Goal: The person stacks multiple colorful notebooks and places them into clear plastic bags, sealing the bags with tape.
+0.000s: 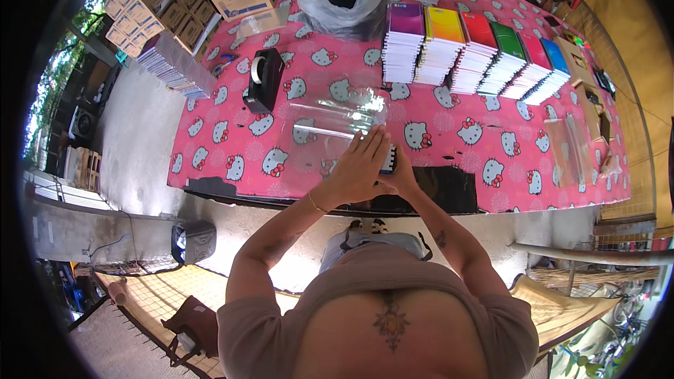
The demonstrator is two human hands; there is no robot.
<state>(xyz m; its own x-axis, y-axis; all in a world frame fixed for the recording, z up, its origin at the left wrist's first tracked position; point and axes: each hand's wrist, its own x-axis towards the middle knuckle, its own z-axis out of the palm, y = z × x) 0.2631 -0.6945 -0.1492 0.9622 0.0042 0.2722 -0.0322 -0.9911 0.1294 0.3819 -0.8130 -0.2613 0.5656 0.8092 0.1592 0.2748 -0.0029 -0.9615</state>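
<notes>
The left hand (361,165) lies flat, fingers pressed together, on a clear plastic sleeve (330,133) at the near edge of the pink cat-patterned worktop (449,126). The right hand (401,172) is mostly hidden beneath it, grip impossible to tell, beside a small spiral-bound notebook (388,158) (only its edge shows). Doing this well likely means keeping the sleeve flat and its mouth square to the notebook, away from the black tape dispenser (263,81)
</notes>
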